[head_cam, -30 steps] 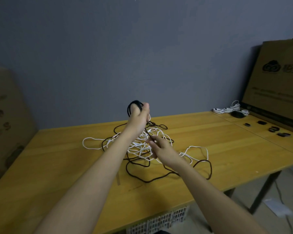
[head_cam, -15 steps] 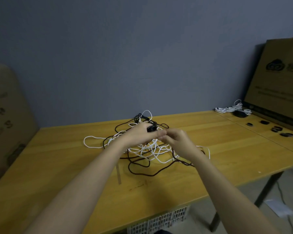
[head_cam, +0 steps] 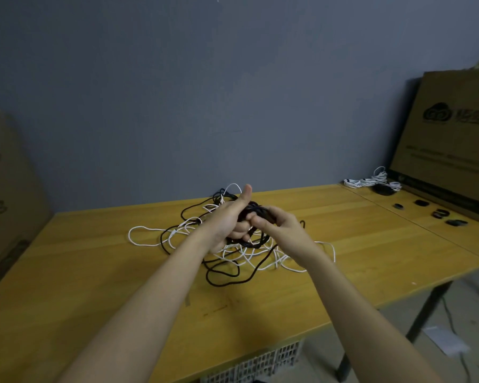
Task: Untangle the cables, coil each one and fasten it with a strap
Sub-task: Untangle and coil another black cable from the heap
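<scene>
A tangle of white cable (head_cam: pixel 147 243) and black cable (head_cam: pixel 227 283) lies in the middle of the wooden table (head_cam: pixel 94 286). Above it my left hand (head_cam: pixel 228 221) grips a small coil of black cable (head_cam: pixel 256 210), thumb pointing up. My right hand (head_cam: pixel 280 226) meets the left hand and pinches the same black cable at the coil. The rest of the black cable trails down from the hands into the tangle. Several black straps (head_cam: pixel 440 214) lie at the table's far right.
A bundle of coiled white cables (head_cam: pixel 371 179) lies at the back right beside a dark object (head_cam: pixel 382 190). A large cardboard box (head_cam: pixel 448 139) leans at the right, another cardboard sheet (head_cam: pixel 6 189) at the left. A white crate (head_cam: pixel 260 363) sits under the table's front edge.
My left hand came down from a raised position with the black coil. My right hand rose from the tangle to meet it, and both now hold the coil close together.
</scene>
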{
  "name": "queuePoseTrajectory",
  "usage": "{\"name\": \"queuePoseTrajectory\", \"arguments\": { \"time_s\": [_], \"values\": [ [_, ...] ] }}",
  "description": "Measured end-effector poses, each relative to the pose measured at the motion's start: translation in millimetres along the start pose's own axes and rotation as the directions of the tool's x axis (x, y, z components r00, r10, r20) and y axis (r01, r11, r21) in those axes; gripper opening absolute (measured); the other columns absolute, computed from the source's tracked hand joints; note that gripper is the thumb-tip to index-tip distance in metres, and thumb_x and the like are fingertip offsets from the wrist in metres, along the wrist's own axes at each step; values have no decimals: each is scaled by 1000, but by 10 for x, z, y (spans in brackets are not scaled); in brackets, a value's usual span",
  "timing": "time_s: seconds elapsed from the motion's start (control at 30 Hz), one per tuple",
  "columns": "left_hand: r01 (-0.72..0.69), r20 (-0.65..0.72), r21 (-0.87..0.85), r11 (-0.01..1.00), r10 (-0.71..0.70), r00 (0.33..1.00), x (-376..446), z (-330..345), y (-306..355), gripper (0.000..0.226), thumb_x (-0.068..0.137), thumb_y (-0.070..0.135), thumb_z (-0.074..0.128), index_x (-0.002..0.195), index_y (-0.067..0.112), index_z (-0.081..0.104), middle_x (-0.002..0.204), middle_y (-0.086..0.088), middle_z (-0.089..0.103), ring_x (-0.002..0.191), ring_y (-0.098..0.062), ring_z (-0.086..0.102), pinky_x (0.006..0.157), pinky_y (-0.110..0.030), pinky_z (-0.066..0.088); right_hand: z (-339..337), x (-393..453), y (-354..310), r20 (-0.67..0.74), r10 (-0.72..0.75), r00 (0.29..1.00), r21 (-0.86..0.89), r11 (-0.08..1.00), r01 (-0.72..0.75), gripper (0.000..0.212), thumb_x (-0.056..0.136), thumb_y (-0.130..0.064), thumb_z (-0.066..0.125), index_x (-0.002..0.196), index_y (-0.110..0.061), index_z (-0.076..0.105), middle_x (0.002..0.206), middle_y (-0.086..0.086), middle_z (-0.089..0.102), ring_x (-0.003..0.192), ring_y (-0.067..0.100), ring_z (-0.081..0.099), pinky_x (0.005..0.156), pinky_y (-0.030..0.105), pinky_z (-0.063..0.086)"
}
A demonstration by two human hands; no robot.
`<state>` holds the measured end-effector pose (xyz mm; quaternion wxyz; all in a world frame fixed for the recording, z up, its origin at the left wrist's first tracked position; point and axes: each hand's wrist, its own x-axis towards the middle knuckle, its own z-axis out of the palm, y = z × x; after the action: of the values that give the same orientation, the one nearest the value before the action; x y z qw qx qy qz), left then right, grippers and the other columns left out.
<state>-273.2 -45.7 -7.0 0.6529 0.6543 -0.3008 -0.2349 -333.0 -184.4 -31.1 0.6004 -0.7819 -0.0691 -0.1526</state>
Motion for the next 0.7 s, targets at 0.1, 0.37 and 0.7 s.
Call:
{"name": "queuePoseTrajectory", "arguments": {
  "time_s": [0.1, 0.37, 0.7],
  "values": [
    [13, -51, 137, 990, -6, 999, 40, -22, -16, 51, 91, 56, 47, 61, 16, 41, 41, 7, 28, 38, -11, 25, 52, -21, 41, -41, -44, 82, 26, 41, 999, 61, 997, -43, 14, 89, -12, 64, 103, -11, 63, 95, -2, 68, 88, 4, 64, 79, 16, 48],
    [13, -88, 157, 988, 1, 996, 137, -8, -52, 49, 88, 53, 58, 60, 15, 45, 43, 4, 30, 39, -12, 27, 59, -25, 34, 17, -130, 130, -99, 107, 989, 135, 986, -93, 6, 94, -12, 58, 100, -11, 58, 78, -9, 66, 64, -6, 56, 65, 12, 39],
    [67, -91, 1, 998, -66, 994, 198, 5, -2, 44, 90, 44, 60, 64, 9, 51, 42, 5, 33, 36, -7, 29, 39, -15, 27, 105, -196, 64, -160, 39, 986, 105, 994, -22, 21, 103, -17, 39, 110, -8, 57, 66, -1, 49, 46, -3, 42, 46, 10, 32]
  ]
}}
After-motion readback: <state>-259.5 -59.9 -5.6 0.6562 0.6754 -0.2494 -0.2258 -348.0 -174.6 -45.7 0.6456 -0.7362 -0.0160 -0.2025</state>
